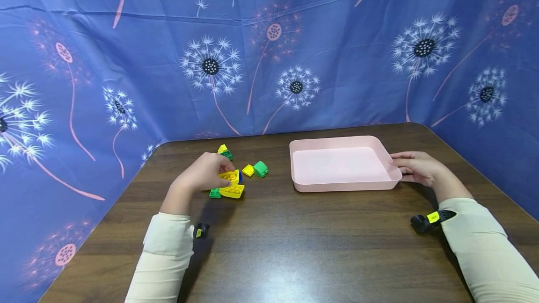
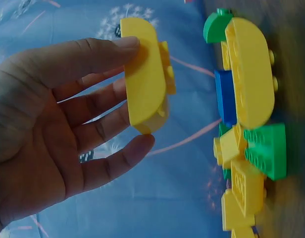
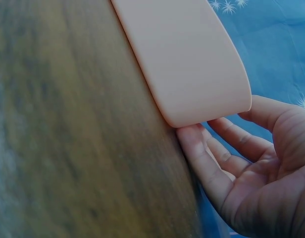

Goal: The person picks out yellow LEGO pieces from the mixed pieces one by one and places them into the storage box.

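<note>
My left hand (image 1: 207,172) pinches a yellow toy building block (image 2: 146,74) with one rounded side and studs, thumb on its flat face. It is held over a small heap of blocks at the left of the table. In the left wrist view, the heap shows a long yellow rounded block (image 2: 252,74), a blue block (image 2: 225,96), a green studded block (image 2: 271,151) and several smaller yellow ones. My right hand (image 1: 421,169) touches the outer right wall of a shallow pink tray (image 1: 343,187), its fingers fairly straight. In the right wrist view, fingertips (image 3: 191,136) meet the tray's lower corner.
A green rounded block (image 1: 260,169) and a small yellow block (image 1: 248,170) lie right of the heap. Farther back sits another yellow block (image 1: 222,148). The brown wooden table (image 1: 303,237) ends at a blue dandelion-print cloth (image 1: 328,27).
</note>
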`<state>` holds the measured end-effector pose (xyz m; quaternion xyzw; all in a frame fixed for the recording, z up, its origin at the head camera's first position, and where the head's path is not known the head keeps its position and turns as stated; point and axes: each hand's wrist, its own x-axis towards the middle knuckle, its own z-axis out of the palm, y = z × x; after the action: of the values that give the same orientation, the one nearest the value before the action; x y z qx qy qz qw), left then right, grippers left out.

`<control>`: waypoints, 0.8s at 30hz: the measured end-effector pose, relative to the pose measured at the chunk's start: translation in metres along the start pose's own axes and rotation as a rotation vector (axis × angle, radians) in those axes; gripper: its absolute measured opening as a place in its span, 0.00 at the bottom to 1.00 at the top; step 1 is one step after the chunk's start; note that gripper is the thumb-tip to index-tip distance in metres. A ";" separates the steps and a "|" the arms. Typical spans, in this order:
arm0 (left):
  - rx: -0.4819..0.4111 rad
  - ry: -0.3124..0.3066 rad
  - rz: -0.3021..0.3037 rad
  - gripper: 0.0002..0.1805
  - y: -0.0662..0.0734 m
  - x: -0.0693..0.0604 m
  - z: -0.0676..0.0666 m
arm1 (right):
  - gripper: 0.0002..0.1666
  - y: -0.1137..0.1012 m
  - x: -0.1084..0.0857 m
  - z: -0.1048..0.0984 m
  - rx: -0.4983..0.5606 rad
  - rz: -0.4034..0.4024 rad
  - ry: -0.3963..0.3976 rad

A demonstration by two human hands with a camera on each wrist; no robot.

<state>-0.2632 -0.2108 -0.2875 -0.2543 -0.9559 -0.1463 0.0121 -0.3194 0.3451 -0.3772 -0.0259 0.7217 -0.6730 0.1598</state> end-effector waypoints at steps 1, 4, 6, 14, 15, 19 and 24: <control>-0.003 0.002 0.014 0.14 0.002 0.003 0.001 | 0.13 0.000 0.000 0.000 0.002 -0.002 -0.002; -0.024 0.001 0.041 0.14 0.009 0.013 0.002 | 0.14 0.000 0.000 0.000 0.004 -0.002 -0.001; -0.043 -0.006 0.064 0.14 0.015 0.020 0.003 | 0.14 -0.001 0.000 0.001 0.000 -0.002 0.001; -0.038 -0.053 0.135 0.14 0.043 0.054 0.008 | 0.14 -0.001 -0.004 0.001 0.010 -0.012 0.004; -0.033 -0.057 0.148 0.14 0.047 0.059 0.008 | 0.14 -0.001 -0.004 0.001 0.011 -0.013 0.004; -0.015 -0.093 0.185 0.13 0.065 0.077 0.010 | 0.13 0.000 -0.002 0.001 0.018 -0.014 0.003; 0.003 -0.112 0.234 0.14 0.085 0.097 0.015 | 0.12 0.002 -0.002 0.001 0.010 0.002 0.007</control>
<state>-0.3051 -0.0896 -0.2693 -0.3717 -0.9192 -0.1279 -0.0240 -0.3166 0.3450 -0.3786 -0.0218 0.7190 -0.6764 0.1580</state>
